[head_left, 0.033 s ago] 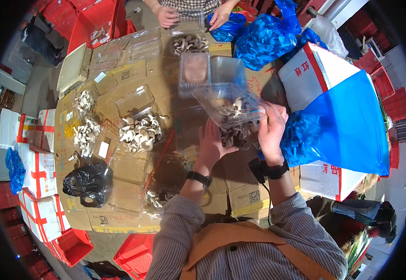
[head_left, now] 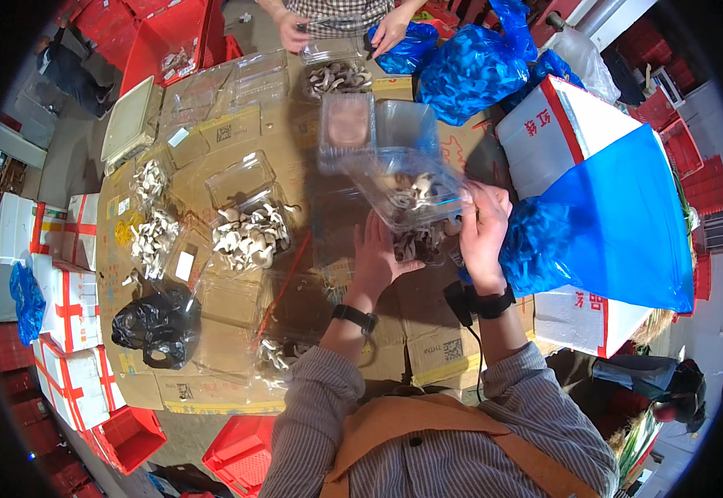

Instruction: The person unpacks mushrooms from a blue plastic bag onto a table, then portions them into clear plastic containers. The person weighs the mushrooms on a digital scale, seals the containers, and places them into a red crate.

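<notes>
My right hand (head_left: 482, 241) grips the edge of a hinged clear plastic lid (head_left: 394, 183), raised and tilted over a container of grey oyster mushrooms (head_left: 423, 241). My left hand (head_left: 374, 257) holds that container's left side, thumb along its near edge. Beyond them lie a stack of clear containers (head_left: 346, 129) and another empty one (head_left: 407, 129). To the left, an open container holds pale mushrooms (head_left: 249, 236); more mushrooms (head_left: 154, 241) sit farther left and others (head_left: 274, 361) near my left forearm.
Across the cardboard-covered table (head_left: 278, 124), another person's hands (head_left: 390, 29) handle a container. Blue bags (head_left: 473, 70) and foam boxes (head_left: 544, 124) crowd the right; a black bag (head_left: 154, 328) lies left. Red crates (head_left: 124, 436) and a walking person (head_left: 71, 75) are beyond the table.
</notes>
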Tool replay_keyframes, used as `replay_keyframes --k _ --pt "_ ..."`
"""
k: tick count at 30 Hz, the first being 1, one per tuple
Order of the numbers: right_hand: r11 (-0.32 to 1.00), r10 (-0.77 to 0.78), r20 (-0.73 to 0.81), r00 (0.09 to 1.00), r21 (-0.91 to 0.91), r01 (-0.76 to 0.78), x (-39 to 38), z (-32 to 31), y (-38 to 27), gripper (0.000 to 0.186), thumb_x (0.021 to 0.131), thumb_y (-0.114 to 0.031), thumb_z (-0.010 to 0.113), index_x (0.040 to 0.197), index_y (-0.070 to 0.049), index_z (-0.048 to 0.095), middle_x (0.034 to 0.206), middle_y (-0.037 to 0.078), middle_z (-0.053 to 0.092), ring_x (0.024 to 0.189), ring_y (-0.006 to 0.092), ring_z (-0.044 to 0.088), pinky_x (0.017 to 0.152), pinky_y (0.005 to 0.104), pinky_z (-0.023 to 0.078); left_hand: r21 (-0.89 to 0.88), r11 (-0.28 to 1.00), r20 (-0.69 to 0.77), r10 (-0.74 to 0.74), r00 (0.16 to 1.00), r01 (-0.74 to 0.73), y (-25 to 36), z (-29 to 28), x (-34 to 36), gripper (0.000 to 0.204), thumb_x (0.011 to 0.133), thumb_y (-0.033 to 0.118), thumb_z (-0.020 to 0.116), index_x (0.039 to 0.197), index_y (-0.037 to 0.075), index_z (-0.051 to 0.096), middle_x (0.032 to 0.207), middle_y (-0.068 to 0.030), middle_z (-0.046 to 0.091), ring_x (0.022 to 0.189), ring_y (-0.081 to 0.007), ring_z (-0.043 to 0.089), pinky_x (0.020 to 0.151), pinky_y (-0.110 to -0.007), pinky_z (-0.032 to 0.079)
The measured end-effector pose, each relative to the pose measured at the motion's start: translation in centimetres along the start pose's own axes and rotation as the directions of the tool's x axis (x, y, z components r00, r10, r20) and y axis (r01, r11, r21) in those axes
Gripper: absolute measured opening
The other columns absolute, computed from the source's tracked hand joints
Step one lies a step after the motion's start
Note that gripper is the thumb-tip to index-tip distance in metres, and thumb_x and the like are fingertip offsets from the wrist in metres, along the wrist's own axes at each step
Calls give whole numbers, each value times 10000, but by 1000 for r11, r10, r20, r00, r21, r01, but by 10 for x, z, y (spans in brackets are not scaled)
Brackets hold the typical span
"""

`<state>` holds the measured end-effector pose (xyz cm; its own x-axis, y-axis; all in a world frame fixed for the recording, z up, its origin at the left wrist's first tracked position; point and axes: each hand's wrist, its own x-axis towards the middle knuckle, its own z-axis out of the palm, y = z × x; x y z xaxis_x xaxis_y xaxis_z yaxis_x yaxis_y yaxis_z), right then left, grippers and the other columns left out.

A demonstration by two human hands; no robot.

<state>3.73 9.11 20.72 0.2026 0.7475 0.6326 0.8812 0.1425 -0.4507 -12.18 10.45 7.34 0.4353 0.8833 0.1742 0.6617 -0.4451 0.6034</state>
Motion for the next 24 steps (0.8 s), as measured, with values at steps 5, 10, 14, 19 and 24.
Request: replay_keyframes --k 5,10,14,19,24 --pt "1000 18 -17 1000 -7 -18 0 -1 3 115 848 -139 587 903 -49 632 879 67 626 839 254 515 782 351 358 19 998 -6 -54 999 54 -5 6 -4 1240 510 547 784 1383 -50 137 1411 -207 271 1321 -338 255 1019 -567 227" --pt "1000 13 -11 1000 14 -13 1 -2 3 110 852 -134 584 895 -44 630 877 70 628 841 256 516 784 355 363 15 998 8 -60 998 60 -2 1 -4 1254 510 533 791 1397 -36 110 1425 -197 257 1329 -323 249 1023 -564 226" --pt "995 70 -40 997 80 -66 4 -3 5 112 853 -136 583 899 -45 630 885 72 629 841 260 516 786 355 364 -38 995 46 -86 995 87 4 -9 0 1216 535 514 787 1405 -10 117 1441 -164 251 1337 -311 242 1025 -566 220" --pt "999 39 -62 997 27 -37 4 -5 13 111 852 -128 580 902 -48 639 900 78 635 853 263 518 798 354 376 -72 997 8 11 1000 -11 6 -9 4 1133 590 471 772 1407 11 136 1457 -141 236 1346 -304 231 1030 -567 209" --pt "988 135 -157 978 102 -120 4 -12 25 120 868 -122 566 903 -37 643 914 94 637 856 261 521 798 356 398 12 1000 -79 -24 997 25 4 6 15 990 683 437 715 1404 22 180 1458 -133 239 1346 -300 231 1034 -566 202"
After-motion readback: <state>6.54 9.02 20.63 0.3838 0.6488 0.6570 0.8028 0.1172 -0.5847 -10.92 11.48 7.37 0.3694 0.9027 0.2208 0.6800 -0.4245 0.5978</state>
